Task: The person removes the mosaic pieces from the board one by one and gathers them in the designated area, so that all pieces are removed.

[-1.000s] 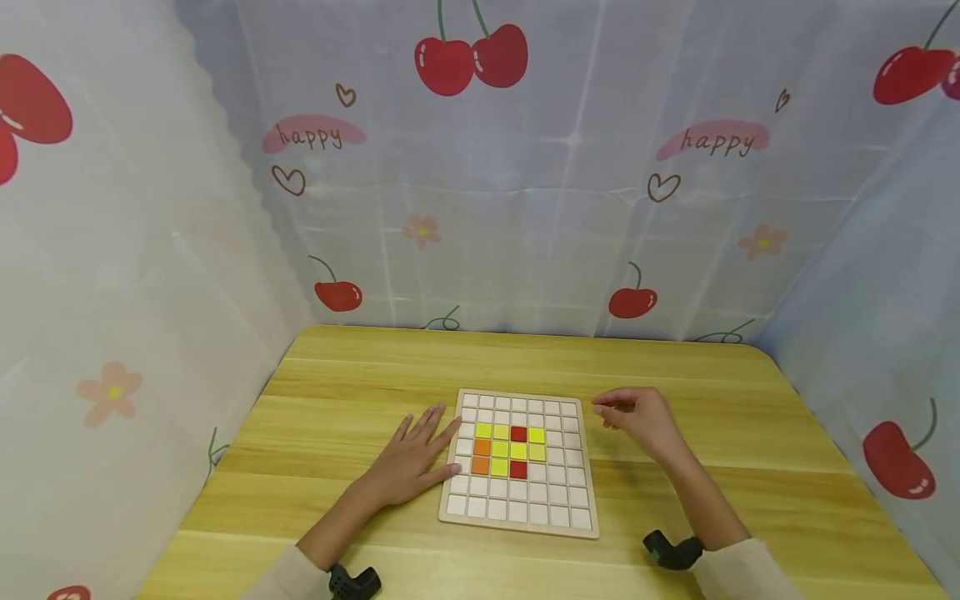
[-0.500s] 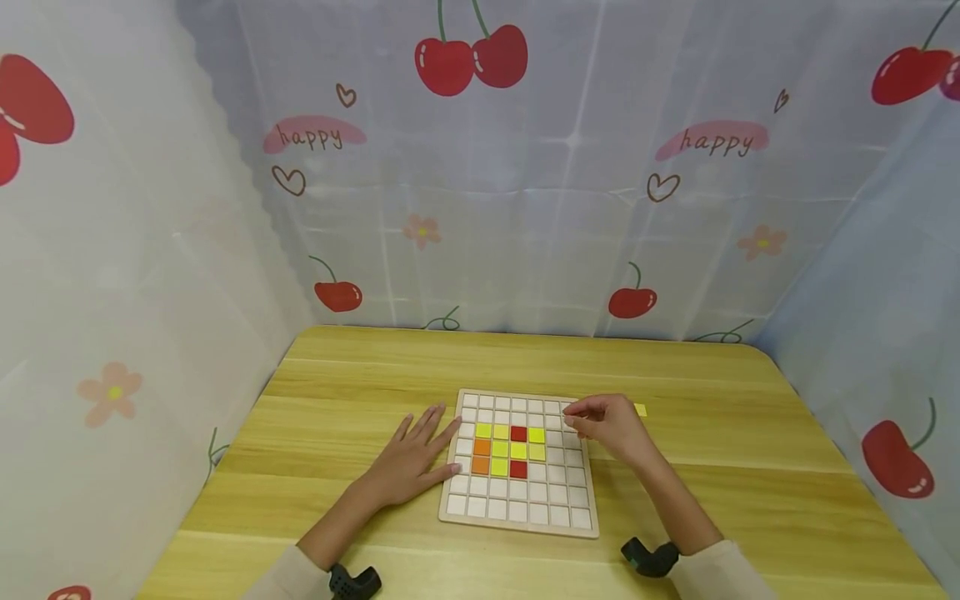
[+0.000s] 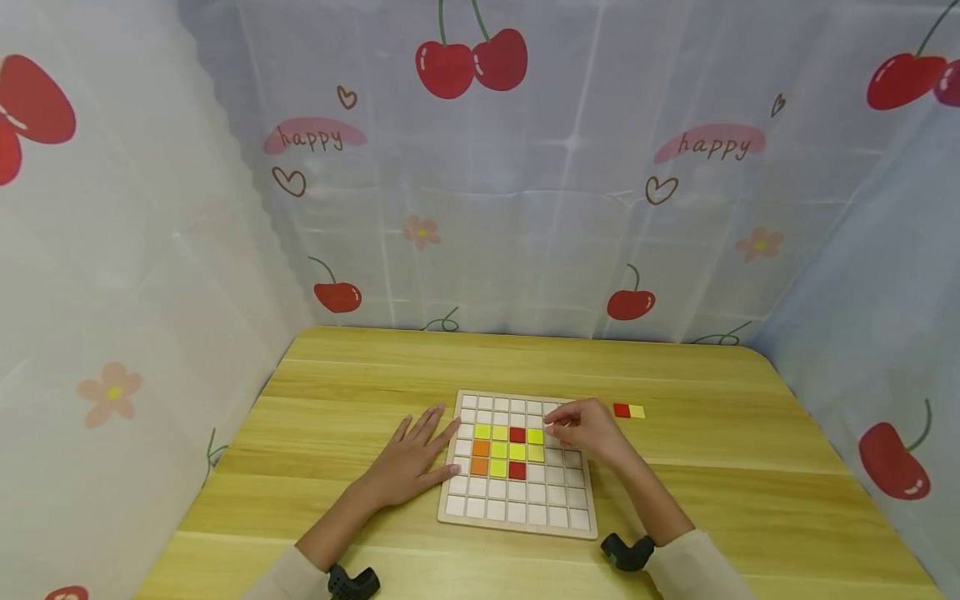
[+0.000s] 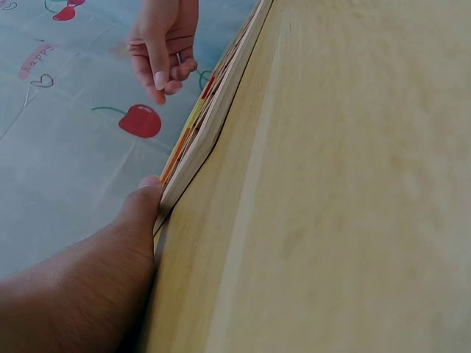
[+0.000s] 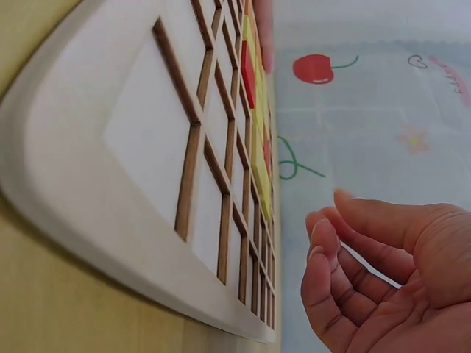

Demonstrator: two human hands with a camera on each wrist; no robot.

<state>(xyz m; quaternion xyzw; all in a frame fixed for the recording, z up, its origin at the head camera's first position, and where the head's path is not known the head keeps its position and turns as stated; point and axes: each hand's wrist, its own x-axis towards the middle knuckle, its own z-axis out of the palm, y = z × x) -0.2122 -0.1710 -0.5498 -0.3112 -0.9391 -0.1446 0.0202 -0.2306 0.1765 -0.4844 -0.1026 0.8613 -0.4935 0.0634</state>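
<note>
A square wooden grid board lies on the table. Its cells are mostly white, with a cluster of yellow tiles, red tiles and orange tiles near the middle. My left hand lies flat beside the board, fingers spread, fingertips and thumb at its left rim. Over the upper right cells hovers my right hand, thumb and index tips close together. In the right wrist view the right hand's fingers are bent, and I cannot tell whether a tile is between the tips.
Right of the board, a loose red tile and a loose yellow tile lie side by side on the wooden table. A cherry-patterned curtain stands behind and at both sides. Black devices are strapped to both wrists.
My right hand has moved left from beside the board to over its upper right cells, uncovering the loose yellow and red tiles. The left hand stays in place.
</note>
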